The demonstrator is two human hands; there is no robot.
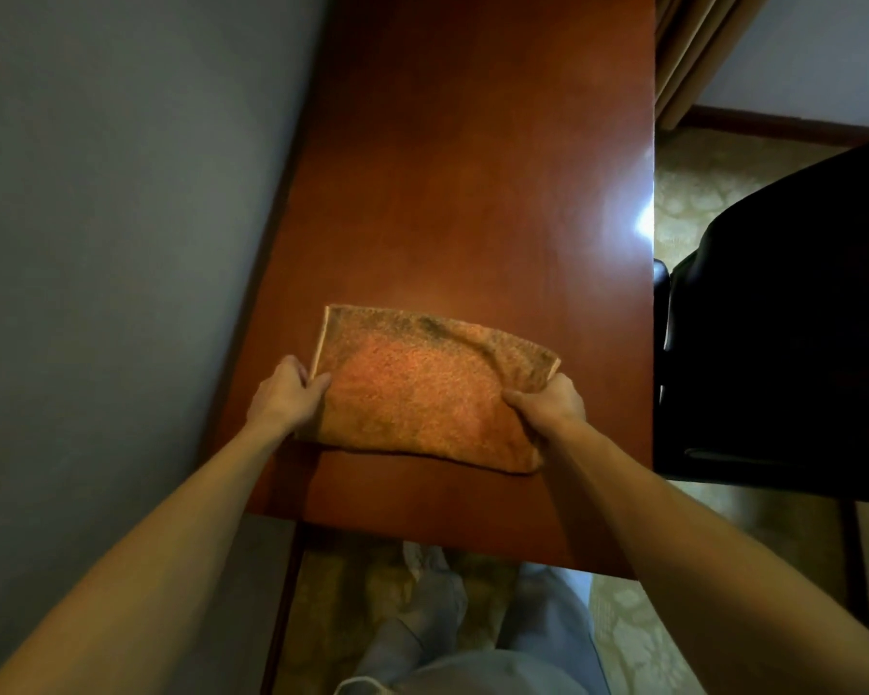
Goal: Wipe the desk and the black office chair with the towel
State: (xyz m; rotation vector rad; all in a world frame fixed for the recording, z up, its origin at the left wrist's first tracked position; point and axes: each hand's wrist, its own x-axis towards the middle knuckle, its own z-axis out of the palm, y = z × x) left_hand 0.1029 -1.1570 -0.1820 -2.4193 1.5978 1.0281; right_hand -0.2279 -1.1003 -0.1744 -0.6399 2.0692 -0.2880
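An orange-brown towel point(422, 388), folded into a rectangle, lies flat on the glossy reddish-brown desk point(472, 168) near its front end. My left hand point(287, 393) grips the towel's left edge, thumb on top. My right hand point(548, 401) pinches its right edge, where the cloth bunches up. The black office chair point(783, 318) stands to the right of the desk, close against its right edge.
A grey wall point(121, 218) runs along the desk's left side. Beige curtains point(698, 52) hang at the far right. Patterned carpet point(698, 193) covers the floor. My legs in grey trousers point(472, 634) show below the desk's front edge.
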